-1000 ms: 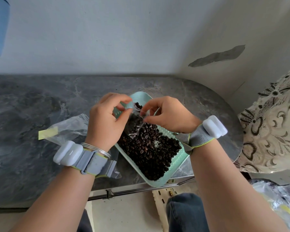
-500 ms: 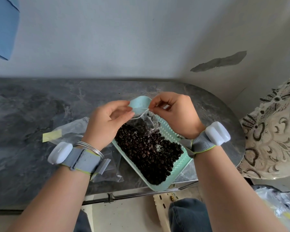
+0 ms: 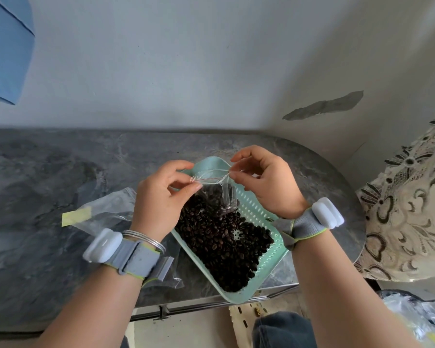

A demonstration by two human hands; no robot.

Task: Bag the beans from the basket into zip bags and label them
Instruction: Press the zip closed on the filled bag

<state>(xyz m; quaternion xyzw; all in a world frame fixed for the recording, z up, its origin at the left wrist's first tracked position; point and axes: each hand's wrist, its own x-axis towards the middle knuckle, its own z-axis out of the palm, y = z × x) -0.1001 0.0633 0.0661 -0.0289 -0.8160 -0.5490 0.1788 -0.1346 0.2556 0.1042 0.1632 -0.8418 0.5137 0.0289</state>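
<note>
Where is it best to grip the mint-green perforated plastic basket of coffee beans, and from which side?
Likely the raised rim of the mint-green perforated plastic basket at its near corner, which reaches the front edge of the grey stone tabletop. Come from the person's side. The far end sits under the left hand and right hand, both pinching the small clear zip bag.

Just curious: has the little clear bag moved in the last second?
Yes. The zip bag has risen from the beans toward the far end of the basket.
</note>
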